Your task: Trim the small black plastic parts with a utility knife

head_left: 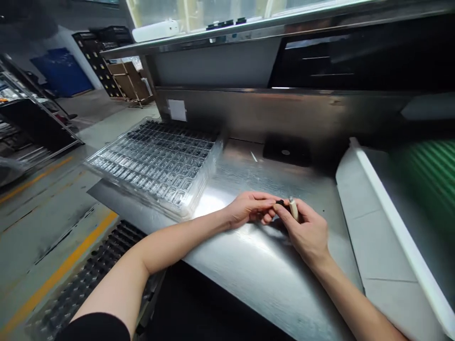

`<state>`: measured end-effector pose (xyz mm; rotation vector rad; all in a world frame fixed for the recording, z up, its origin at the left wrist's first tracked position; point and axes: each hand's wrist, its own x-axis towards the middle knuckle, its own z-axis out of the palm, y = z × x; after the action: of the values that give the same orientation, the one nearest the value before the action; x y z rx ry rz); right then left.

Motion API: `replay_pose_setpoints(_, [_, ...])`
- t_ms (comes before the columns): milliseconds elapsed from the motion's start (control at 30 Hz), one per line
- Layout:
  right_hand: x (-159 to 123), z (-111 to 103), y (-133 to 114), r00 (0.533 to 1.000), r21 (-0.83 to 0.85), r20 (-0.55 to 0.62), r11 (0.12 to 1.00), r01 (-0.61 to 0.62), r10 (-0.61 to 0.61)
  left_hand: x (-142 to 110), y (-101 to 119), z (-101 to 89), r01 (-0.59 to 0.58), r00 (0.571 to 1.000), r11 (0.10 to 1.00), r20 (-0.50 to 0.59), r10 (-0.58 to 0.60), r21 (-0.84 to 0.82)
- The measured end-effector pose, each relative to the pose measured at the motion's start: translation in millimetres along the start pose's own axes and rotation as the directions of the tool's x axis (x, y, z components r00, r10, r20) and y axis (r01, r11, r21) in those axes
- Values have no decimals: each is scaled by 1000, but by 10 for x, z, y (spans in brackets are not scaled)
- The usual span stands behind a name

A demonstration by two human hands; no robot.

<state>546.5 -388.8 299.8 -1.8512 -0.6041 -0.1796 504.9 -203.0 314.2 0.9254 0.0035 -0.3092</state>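
Over the metal bench (234,255), my two hands meet at a small black part (280,202). My left hand (253,208) is closed, pinching that part at the fingertips. My right hand (308,229) is closed around a short cream-coloured handle with a metal tip (293,209), which points upward between thumb and fingers. The right thumb also reaches the black part. What kind of tool the handle belongs to is hidden by the hand, and the part is too small to name.
Stacked clear plastic trays (159,166) with dark parts stand at the left. A white bin wall (377,203) rises at the right. A black flat object (287,150) lies at the back beside a thin white strip (254,157). Another tray of black parts (103,265) sits below the bench edge.
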Motion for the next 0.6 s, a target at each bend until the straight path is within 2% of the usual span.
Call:
replay_pose_setpoints(200, [-27, -12, 17, 999, -40, 10, 999, -32, 32, 1, 15, 10, 8, 1000, 1000, 18, -9, 28])
replay_pose_setpoints(367, [-24, -29, -17, 997, -63, -30, 995, -73, 71, -11, 52, 19, 2, 997, 998, -71, 2, 59])
replay_pose_setpoints(600, [9, -36, -10, 992, -82, -53, 989, -122, 118, 22, 82, -13, -91, 983, 991, -152, 104, 95])
